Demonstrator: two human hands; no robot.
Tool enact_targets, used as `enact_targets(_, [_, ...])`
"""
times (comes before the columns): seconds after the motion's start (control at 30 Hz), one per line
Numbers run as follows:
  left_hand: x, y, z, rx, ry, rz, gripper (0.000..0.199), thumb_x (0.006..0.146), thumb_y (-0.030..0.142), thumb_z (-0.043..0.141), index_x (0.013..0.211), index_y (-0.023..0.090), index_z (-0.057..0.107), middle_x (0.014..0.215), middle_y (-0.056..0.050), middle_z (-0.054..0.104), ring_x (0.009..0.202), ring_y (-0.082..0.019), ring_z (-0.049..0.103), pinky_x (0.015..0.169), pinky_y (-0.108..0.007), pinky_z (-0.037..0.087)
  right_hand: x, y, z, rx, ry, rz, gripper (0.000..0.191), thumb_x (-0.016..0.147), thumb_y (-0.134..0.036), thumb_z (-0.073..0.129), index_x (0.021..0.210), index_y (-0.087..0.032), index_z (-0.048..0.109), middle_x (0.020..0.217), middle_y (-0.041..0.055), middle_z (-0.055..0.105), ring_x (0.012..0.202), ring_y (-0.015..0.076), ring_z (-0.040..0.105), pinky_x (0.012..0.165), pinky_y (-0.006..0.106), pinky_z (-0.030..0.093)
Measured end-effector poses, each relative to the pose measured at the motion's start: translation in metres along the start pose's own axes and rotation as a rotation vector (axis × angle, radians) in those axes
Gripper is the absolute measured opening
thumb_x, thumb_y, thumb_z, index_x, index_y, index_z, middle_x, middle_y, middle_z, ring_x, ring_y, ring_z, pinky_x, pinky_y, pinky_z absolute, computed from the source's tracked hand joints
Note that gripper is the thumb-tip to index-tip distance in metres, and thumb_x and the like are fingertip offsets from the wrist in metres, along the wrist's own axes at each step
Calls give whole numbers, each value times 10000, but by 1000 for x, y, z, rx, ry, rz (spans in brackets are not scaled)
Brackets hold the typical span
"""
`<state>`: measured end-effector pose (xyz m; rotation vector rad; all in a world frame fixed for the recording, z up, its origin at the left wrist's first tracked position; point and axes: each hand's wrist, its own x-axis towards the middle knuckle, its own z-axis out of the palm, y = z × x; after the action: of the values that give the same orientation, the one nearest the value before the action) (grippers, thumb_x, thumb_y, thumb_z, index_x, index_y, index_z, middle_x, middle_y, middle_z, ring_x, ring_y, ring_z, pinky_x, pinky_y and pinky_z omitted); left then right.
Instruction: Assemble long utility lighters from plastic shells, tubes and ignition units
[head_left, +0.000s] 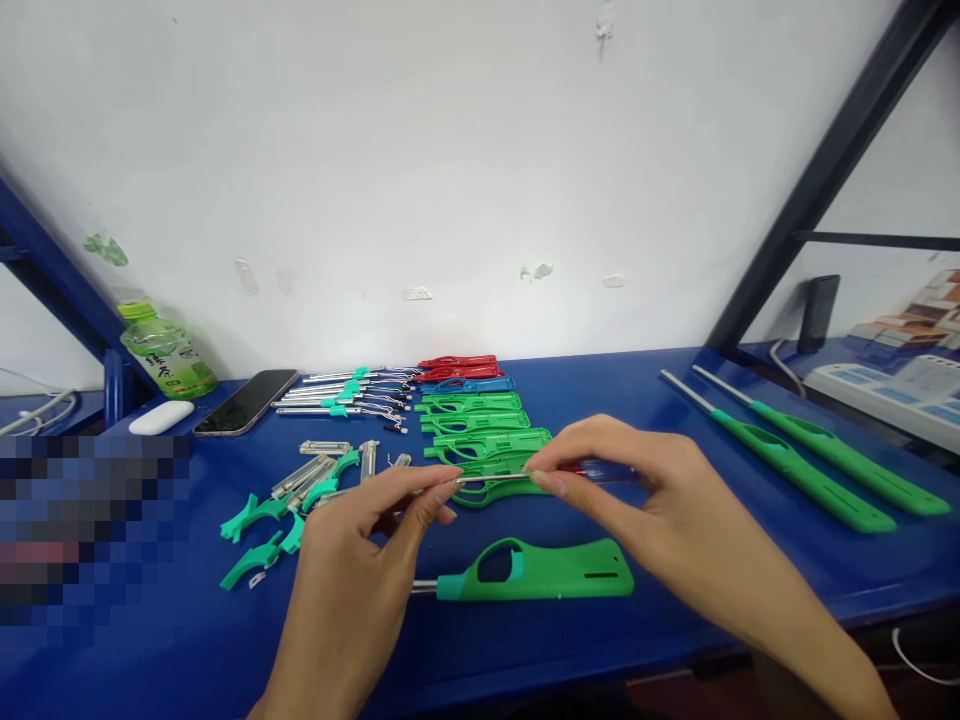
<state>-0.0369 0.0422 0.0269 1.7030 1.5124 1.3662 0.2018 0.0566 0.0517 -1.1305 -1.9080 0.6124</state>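
A thin metal rod (pixel 491 479) is stretched level between my two hands. My left hand (pixel 367 570) pinches its left end between thumb and fingertips. At the other end, my right hand (pixel 637 500) pinches it the same way, and a clear and red piece shows behind those fingers. Below the hands a green lighter (pixel 555 570) with a metal tube lies on the blue table (pixel 525 650). Behind them, several green half shells (pixel 480 422) lie in a column, with a blue one (pixel 472 385) and red ones (pixel 459 366) at the far end.
Metal tubes with wires (pixel 337 393), clear tanks (pixel 311 475) and teal triggers (pixel 255 560) lie at the left. Beyond are a phone (pixel 246 402), a white case (pixel 161 417) and a bottle (pixel 169 355). Two green lighters (pixel 810 470) lie at the right.
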Motion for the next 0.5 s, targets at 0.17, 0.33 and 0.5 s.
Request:
enact_targets(0.17, [0,4,-1,117,-39,114,170,928,379,703,863,328,851,749,11,799,684,-211,742,619,-268,525,2,0,-3,20,19,54,110,943,-490,778,995,-393,786,979,-72,789,884,159,736,681,253,540])
enact_targets(0.33, [-4,5,3,70,-109,94,194,962,369,684,867,318,845,908,-16,786,754,-198,697,644,-262,522,-2,-2,-4,22,36,13,155,966,-460,758,971,-325,684,1020,-53,697,673,98,621,566,245,481])
enact_targets(0.5, [-6,5,5,15,-128,83,180,949,346,698,960,338,877,885,-26,740,646,-161,637,530,-246,474,-16,-2,-12,128,-22,40,152,1077,-467,581,1086,-320,543,1010,-4,599,802,132,643,566,219,515])
